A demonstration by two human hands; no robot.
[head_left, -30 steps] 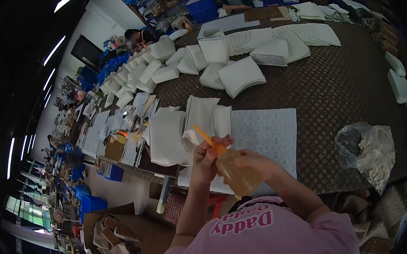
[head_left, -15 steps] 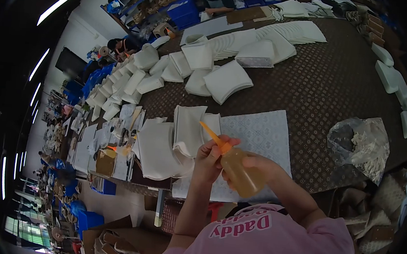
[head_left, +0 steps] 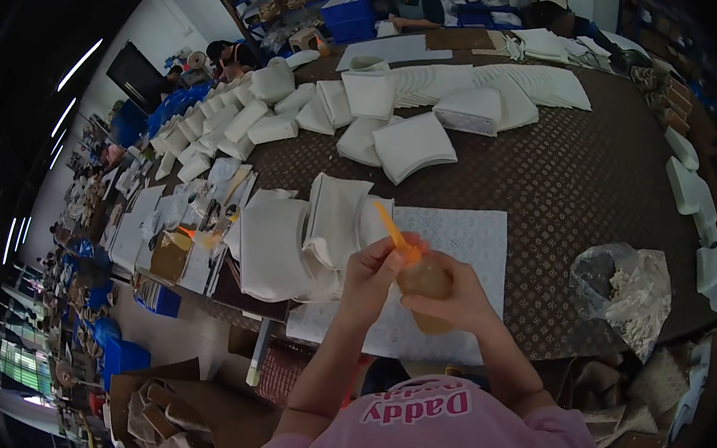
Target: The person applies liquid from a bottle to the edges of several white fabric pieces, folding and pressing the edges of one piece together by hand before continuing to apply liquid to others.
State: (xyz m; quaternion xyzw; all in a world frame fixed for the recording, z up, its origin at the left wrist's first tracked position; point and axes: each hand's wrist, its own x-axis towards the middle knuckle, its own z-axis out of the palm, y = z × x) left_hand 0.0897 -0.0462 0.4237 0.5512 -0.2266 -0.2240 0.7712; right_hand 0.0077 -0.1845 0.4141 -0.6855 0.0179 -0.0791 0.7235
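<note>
A squeeze bottle (head_left: pixel 432 283) of amber liquid, with an orange cap and long orange nozzle, is held up in front of my chest, its nozzle pointing up and left. My left hand (head_left: pixel 374 270) pinches the orange cap at the nozzle's base. My right hand (head_left: pixel 454 296) wraps round the bottle's body. Beneath the bottle lies a pale patterned sheet (head_left: pixel 476 243) on the dark patterned table. White curved padded pieces (head_left: pixel 273 246) stand stacked just left of my hands.
Many white pieces (head_left: pixel 417 144) spread over the table's far side. A clear plastic bag (head_left: pixel 625 294) of small pale bits lies at the right. A second amber bottle (head_left: pixel 170 257) is at the left. Co-workers (head_left: pixel 416 7) are at the far edge.
The bottle has turned more upright, and my right hand has closed round its middle. The view has shifted, so the table's far side shows lower.
</note>
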